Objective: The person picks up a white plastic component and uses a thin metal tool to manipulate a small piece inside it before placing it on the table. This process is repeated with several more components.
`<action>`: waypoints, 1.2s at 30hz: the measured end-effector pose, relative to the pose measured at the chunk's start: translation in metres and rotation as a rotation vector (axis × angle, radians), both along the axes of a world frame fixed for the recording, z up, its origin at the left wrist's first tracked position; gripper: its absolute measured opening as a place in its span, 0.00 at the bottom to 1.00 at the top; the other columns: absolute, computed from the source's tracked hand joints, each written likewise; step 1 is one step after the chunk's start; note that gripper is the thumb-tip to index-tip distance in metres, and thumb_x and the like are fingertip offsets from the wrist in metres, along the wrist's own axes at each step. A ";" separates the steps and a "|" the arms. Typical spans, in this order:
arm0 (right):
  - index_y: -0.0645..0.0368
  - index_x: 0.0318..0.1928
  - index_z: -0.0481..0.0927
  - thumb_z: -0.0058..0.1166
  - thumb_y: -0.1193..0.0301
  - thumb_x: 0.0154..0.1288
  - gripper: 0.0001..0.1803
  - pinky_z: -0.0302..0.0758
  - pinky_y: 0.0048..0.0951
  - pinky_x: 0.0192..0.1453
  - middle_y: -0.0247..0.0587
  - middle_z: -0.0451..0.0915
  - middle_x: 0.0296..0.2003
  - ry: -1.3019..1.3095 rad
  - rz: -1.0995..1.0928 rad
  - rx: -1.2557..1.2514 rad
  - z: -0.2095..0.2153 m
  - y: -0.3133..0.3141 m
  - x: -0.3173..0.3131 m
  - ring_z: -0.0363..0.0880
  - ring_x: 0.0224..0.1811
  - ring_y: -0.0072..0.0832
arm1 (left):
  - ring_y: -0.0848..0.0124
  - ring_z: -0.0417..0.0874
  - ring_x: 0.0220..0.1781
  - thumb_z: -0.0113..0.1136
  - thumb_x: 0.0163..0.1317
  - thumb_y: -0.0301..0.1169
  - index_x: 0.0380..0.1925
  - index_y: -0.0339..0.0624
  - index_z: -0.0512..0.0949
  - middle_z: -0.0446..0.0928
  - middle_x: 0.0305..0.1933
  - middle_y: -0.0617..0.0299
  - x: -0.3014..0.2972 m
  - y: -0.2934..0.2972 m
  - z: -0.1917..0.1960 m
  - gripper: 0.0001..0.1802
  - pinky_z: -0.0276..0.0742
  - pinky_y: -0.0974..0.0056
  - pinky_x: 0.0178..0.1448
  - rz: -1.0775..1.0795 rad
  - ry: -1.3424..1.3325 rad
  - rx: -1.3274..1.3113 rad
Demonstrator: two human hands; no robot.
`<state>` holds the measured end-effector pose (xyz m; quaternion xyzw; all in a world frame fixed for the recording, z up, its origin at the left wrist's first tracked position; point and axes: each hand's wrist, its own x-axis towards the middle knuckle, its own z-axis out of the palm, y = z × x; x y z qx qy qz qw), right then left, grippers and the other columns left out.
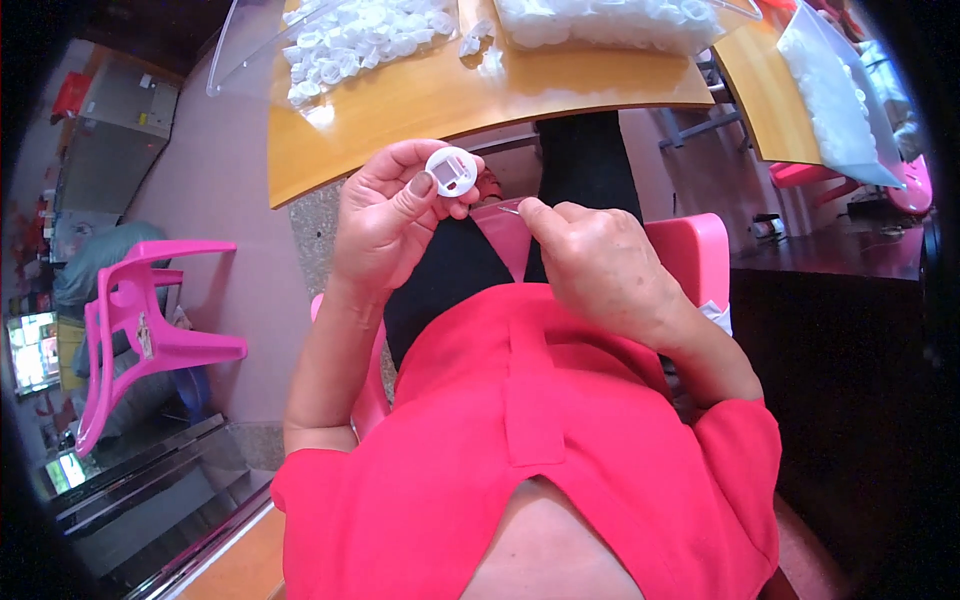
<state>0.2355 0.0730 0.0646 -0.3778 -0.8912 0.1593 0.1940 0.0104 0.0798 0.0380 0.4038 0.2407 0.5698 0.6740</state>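
Just in front of the table's near edge, my left hand [388, 205] pinches a small round white plastic piece [452, 173] between thumb and fingers. Its face is turned up and has a rectangular opening, with a smaller gap beside it. To the right and slightly lower, my right hand [605, 255] is closed on a thin metal-tipped tool [509, 207]. Only the short tip shows, pointing left, apart from the white piece; the fist hides the rest.
On the wooden table [420, 117] ahead lie a heap of small white plastic parts [365, 45] and a clear container [610, 45] of more. Another clear container [845, 120] of white pieces stands far right. A pink plastic stool [150, 335] is at left.
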 end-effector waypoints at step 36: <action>0.66 0.37 0.73 0.54 0.77 0.52 0.11 0.80 0.41 0.34 0.53 0.80 0.27 -0.091 0.026 -0.138 -0.006 0.019 0.003 0.82 0.31 0.46 | 0.50 0.78 0.40 0.67 0.51 0.43 0.23 0.34 0.78 0.78 0.33 0.45 0.034 0.193 -0.049 0.20 0.72 0.52 0.48 0.752 1.575 0.252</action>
